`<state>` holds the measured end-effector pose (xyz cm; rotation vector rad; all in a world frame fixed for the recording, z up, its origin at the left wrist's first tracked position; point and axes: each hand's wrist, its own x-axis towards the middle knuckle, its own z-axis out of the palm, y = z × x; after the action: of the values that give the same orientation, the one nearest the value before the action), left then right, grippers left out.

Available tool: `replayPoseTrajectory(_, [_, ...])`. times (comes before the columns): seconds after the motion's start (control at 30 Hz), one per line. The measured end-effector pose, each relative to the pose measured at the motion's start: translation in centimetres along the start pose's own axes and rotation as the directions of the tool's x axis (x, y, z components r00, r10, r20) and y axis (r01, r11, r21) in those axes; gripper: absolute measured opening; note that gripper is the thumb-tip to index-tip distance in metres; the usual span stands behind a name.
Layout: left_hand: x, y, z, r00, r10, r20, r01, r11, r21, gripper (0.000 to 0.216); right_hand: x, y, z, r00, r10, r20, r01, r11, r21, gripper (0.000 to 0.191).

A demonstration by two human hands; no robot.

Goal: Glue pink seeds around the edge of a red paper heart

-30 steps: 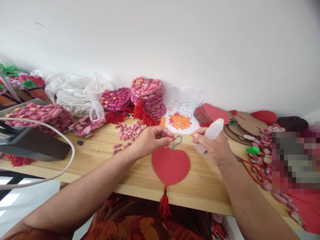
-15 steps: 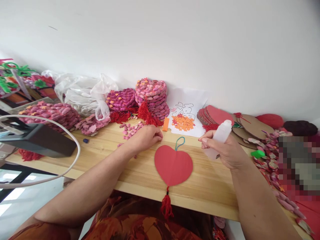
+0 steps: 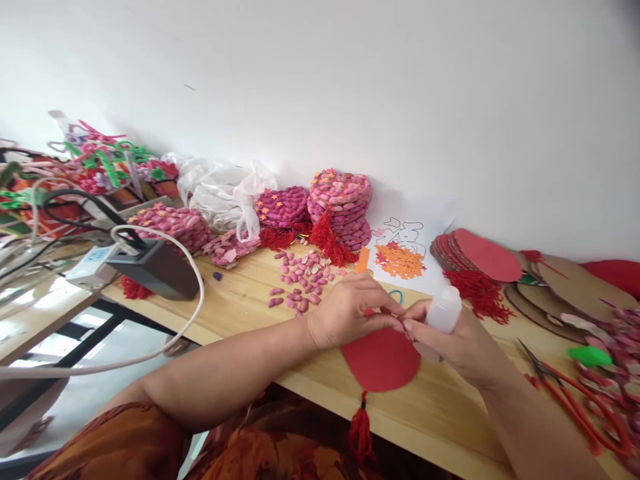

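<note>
A red paper heart (image 3: 383,363) lies on the wooden table, partly covered by my hands. A red tassel (image 3: 361,432) hangs from its tip past the table edge, and a teal cord loop (image 3: 396,297) shows at its top. My right hand (image 3: 450,340) is wrapped round a translucent white glue bottle (image 3: 444,310). Over the heart, my left hand (image 3: 357,310) meets the right fingertips in a pinch; whatever lies between them is too small to make out. Pink-dyed peanut shells (image 3: 303,280) are scattered left of the heart.
Orange paper stars (image 3: 400,261) are heaped on a white sheet (image 3: 435,270). Stacked peanut-covered pieces (image 3: 340,207) stand by the wall. Red-handled scissors (image 3: 570,393) lie at right, near cardboard hearts (image 3: 575,280). A black power block (image 3: 155,270) with a white cable sits at left.
My left hand has moved right, and its fingers now meet my right fingertips over the heart. The glue bottle stays in my right hand. The view has turned to the left.
</note>
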<state>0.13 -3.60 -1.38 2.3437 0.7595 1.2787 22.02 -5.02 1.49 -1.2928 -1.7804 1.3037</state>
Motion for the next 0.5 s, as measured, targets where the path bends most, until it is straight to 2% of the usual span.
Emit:
replayPoseTrajectory(0.23, [-0.13,0.22,-0.01,0.996,0.094,-0.004,-0.088,0.946,0.312,0.029,0.19,0.53,0.02,1.0,-0.02,-0.011,0.02,0.999,-0.039,0.025])
replayPoseTrajectory(0.37, [-0.22,0.16,0.11,0.996,0.088,0.026,-0.092,0.932,0.351,0.033,0.45,0.33,-0.09,0.999,-0.037,-0.036,0.035,0.997,-0.065,0.025])
replayPoseTrajectory(0.5, [-0.2,-0.03,0.39,0.995,0.101,-0.005,-0.092,0.923,0.373,0.03,0.32,0.28,-0.16,0.999,-0.037,-0.034,0.035,0.998,-0.06,0.023])
